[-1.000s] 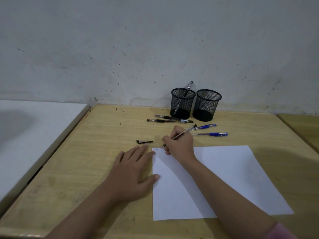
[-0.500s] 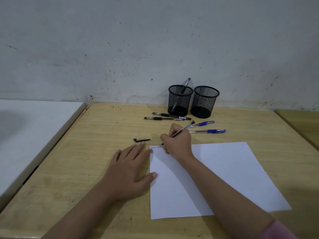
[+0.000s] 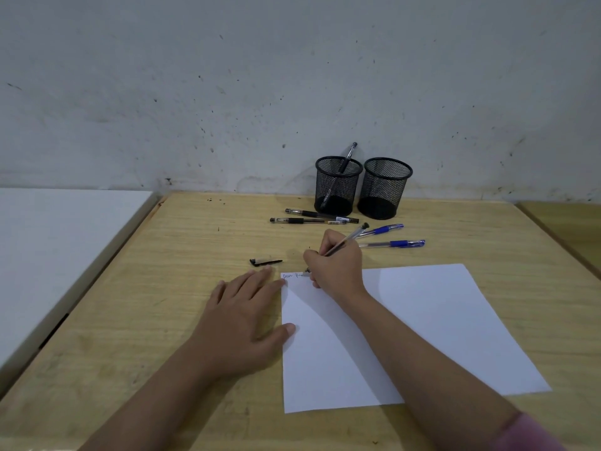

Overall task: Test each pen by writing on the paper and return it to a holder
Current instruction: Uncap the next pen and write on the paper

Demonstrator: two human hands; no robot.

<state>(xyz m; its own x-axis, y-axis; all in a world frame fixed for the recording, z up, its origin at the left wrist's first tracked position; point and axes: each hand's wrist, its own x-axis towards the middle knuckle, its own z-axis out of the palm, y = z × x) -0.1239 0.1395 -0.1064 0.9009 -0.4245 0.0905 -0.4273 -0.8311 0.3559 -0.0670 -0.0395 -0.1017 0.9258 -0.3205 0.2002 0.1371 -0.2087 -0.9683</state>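
The right hand (image 3: 336, 266) grips a black pen (image 3: 346, 240), tip at the paper's (image 3: 422, 320) far-left corner; the left hand (image 3: 242, 315) lies flat, open, on the paper's left edge.

The right hand (image 3: 338, 265) gripped a pen (image 3: 346, 242) with its tip at the far-left corner of the paper (image 3: 422, 327), beside a few written marks; the left hand (image 3: 244, 317) lay flat at the paper's left edge. Beyond the paper lay a black cap (image 3: 265, 262), two black pens (image 3: 312, 218), two blue pens (image 3: 390, 237); further back stood two mesh holders (image 3: 383, 187), the left one holding a pen.
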